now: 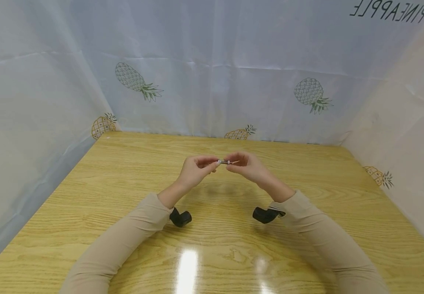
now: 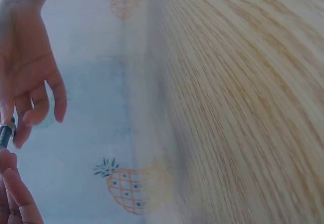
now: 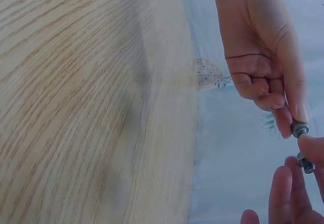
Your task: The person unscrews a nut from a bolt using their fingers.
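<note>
In the head view a small metal bolt spans the gap between the two hands, held above the table. My left hand pinches its head end between thumb and fingers; the right wrist view shows the bolt head at those fingertips. A nut sits around the threaded shank, toward the far end. My right hand has thumb and fingertips at this nut, pinching it. The threaded tip sticks out past the nut, beside the right thumb.
The hands are over a wooden table with glossy light reflections near its front. White cloth printed with pineapples surrounds the back and sides. Black curved pieces stick out from under both sleeves at the wrists.
</note>
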{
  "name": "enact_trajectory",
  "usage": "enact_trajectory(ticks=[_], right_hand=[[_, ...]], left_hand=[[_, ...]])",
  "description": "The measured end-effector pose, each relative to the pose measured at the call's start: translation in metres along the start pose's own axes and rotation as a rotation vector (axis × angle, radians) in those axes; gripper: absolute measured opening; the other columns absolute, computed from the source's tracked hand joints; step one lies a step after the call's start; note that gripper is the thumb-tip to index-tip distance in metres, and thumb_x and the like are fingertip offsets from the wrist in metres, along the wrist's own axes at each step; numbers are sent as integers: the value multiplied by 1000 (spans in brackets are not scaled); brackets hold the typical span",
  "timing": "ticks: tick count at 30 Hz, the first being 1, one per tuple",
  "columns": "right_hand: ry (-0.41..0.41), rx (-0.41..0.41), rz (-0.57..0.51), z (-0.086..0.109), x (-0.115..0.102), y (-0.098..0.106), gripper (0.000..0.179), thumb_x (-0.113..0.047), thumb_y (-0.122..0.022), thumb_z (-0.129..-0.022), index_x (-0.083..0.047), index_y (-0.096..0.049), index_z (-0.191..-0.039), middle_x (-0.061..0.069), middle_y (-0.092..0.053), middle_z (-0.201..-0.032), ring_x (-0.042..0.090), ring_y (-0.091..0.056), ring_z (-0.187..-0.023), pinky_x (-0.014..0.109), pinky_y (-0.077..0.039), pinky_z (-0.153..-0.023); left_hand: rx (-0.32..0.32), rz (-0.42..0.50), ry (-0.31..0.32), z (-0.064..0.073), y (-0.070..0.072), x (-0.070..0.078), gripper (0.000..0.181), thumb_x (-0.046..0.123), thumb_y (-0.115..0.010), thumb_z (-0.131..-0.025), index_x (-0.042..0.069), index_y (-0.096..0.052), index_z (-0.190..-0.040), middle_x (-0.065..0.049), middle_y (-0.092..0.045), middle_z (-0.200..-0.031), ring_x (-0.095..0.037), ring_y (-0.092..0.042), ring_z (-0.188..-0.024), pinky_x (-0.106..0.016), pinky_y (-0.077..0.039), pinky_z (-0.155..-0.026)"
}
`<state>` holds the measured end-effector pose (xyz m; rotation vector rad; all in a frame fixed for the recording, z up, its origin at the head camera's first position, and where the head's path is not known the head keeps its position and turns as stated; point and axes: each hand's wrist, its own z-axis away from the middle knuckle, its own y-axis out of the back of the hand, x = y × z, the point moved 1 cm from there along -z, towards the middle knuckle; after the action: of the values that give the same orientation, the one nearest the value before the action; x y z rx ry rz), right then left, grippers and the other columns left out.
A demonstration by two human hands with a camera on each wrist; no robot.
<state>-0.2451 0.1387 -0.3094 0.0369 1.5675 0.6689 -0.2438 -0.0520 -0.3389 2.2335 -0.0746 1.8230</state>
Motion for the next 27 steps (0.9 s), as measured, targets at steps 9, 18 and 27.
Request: enact_trajectory(ticks=[9, 18, 27], right_hand=[[-35, -56, 21, 0, -1, 1, 43, -35, -46, -99, -6, -52, -130, 20, -62, -119, 40, -55, -113, 52, -40, -103], [-8, -8, 7, 1, -1, 0, 35, -18, -61, -91, -7, -54, -124, 16, -54, -128, 31, -55, -115, 51, -42, -101], [-45, -67, 23, 0, -2, 0, 38, -31, -46, -99, -7, -54, -127, 20, -61, -120, 37, -56, -113, 54, -38, -104]], left_hand=[[-3, -10, -14, 0, 0, 0, 25, 17, -64, -89, 2, -69, -109, -18, -69, -105, -3, -62, -73, -53, -50, -85], [5, -11, -7, 0, 0, -1, 23, 17, -65, -89, 4, -70, -107, -18, -69, -101, -3, -62, -72, -53, -50, -84], [0, -2, 3, -1, 1, -1, 26, 17, -64, -89, 2, -68, -110, -19, -69, -105, -2, -62, -73, -55, -49, -86]])
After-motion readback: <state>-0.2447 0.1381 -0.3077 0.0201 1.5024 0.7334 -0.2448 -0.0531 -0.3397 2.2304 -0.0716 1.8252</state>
